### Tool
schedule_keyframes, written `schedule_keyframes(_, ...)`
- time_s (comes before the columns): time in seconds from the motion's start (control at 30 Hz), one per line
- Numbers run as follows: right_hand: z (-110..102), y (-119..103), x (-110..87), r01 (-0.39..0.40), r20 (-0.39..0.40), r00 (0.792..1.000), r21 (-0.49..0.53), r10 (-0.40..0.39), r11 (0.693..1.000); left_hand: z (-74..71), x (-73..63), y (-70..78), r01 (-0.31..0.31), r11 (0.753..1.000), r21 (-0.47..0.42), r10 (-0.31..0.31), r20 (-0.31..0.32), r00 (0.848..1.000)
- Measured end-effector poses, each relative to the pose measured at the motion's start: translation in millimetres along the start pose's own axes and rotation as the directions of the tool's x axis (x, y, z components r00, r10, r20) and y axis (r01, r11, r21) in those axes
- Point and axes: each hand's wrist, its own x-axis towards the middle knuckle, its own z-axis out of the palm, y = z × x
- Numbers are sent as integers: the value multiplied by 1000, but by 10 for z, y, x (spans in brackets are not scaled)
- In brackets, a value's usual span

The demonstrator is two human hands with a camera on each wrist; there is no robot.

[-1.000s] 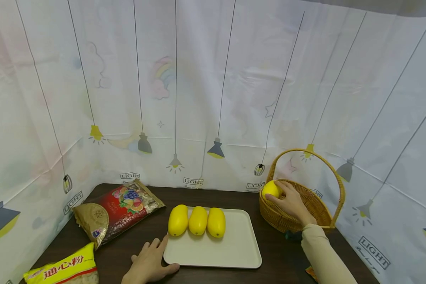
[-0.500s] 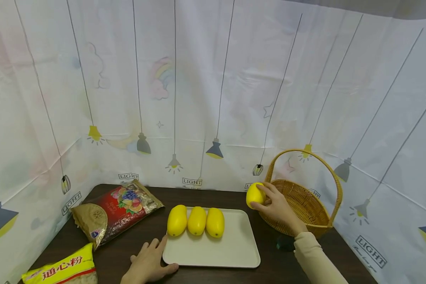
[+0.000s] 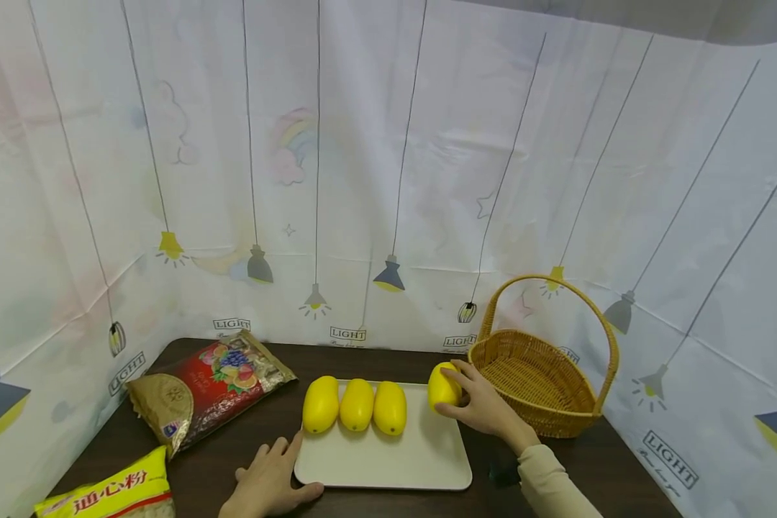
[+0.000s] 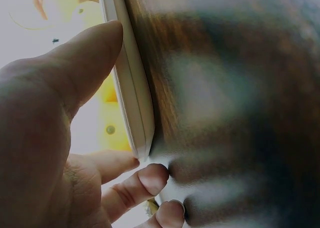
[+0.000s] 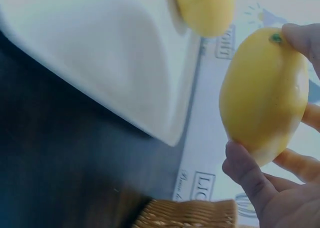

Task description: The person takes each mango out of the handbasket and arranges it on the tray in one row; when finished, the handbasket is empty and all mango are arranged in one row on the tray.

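My right hand holds a smooth yellow mango-like fruit over the right part of the white tray. In the right wrist view, fingers and thumb grip this fruit at its ends and side; a small green stem spot shows. Three more yellow fruits, left, middle and right, lie in a row along the tray's back left. At the tray's front left corner rests my left hand. Its thumb touches the tray's edge in the left wrist view, with other fingertips down on the table.
A wicker basket with a tall handle stands right of the tray. To the left lie a red and gold bag and a yellow bag. A small dark object sits right of the tray. Printed curtains surround the dark table.
My right hand has lifted the yellow fruit from the basket and carried it left over the tray. My left hand has stayed at the tray's corner.
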Motion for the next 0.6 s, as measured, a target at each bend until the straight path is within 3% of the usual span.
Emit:
schedule_keyframes(0.23,194,-67,-48,-80,113,991,44,74,996,17,21,-26,-4,1000,-4,4,5,1000)
schedule_keyframes(0.6,265,-105,-29,-25,154,988,31,20,999,33,37,-31,0,1000,-3,0,7,1000)
